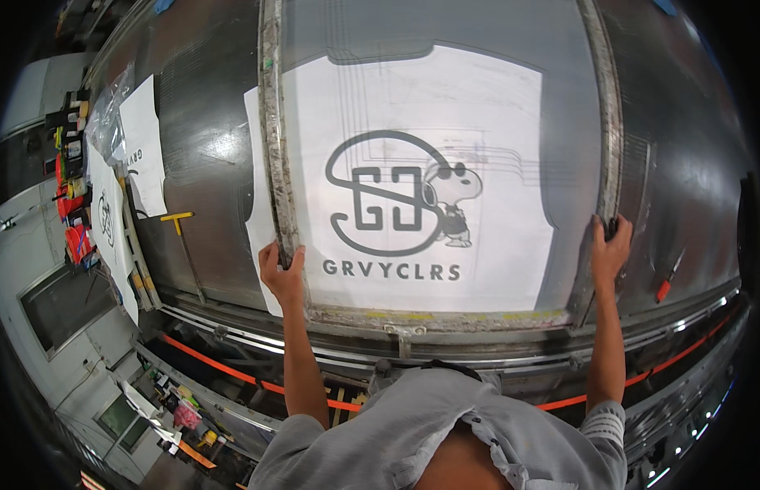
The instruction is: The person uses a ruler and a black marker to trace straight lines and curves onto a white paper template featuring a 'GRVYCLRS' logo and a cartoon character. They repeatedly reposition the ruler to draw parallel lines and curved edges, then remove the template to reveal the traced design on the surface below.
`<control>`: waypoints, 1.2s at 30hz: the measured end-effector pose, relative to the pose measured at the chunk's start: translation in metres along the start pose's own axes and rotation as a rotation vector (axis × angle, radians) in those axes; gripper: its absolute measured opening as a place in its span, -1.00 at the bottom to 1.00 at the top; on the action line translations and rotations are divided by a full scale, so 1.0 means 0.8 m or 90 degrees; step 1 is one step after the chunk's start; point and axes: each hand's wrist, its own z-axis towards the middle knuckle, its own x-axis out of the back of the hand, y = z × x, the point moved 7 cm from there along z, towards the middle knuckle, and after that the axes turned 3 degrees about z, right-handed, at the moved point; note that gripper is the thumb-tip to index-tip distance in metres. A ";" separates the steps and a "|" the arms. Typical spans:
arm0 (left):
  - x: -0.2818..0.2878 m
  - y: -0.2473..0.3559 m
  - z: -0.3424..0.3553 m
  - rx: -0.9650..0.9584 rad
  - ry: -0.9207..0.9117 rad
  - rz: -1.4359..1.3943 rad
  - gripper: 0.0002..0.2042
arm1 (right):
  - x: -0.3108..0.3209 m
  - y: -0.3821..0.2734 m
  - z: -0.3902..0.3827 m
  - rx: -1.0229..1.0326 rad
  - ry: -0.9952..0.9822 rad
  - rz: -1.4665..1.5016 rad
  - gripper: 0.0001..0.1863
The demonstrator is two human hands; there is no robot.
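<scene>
A large screen-printing frame (604, 106) with worn metal rails and see-through mesh lies on the dark metal table. My left hand (283, 276) is closed round its left rail near the front corner. On the right rail, my right hand (612, 251) grips the frame at about the same height. Through the mesh shows a white shirt-shaped paper sheet (510, 261) with dark lettering, a rounded emblem and a cartoon dog in dark glasses. The sheet's left edge sticks out beyond the left rail. A small metal bracket (405, 331) sits at the front rail's middle.
Left of the frame lies a yellow T-handled tool (177, 217), with printed paper sheets (143, 147) and clear plastic (110, 106) farther left. A red-handled, thin-bladed tool (665, 289) lies at the right. Metal rails and an orange strip (233, 367) run along the table's front edge.
</scene>
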 end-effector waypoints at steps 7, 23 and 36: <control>-0.003 0.001 -0.002 0.042 -0.011 -0.003 -0.58 | -0.006 0.015 -0.002 -0.021 -0.031 -0.046 -0.51; -0.003 -0.014 -0.007 0.023 -0.050 0.025 -0.54 | -0.014 0.052 -0.008 -0.104 -0.078 0.034 -0.62; -0.005 -0.019 -0.009 0.077 -0.055 -0.051 -0.50 | -0.010 0.051 -0.007 -0.089 -0.061 0.010 -0.60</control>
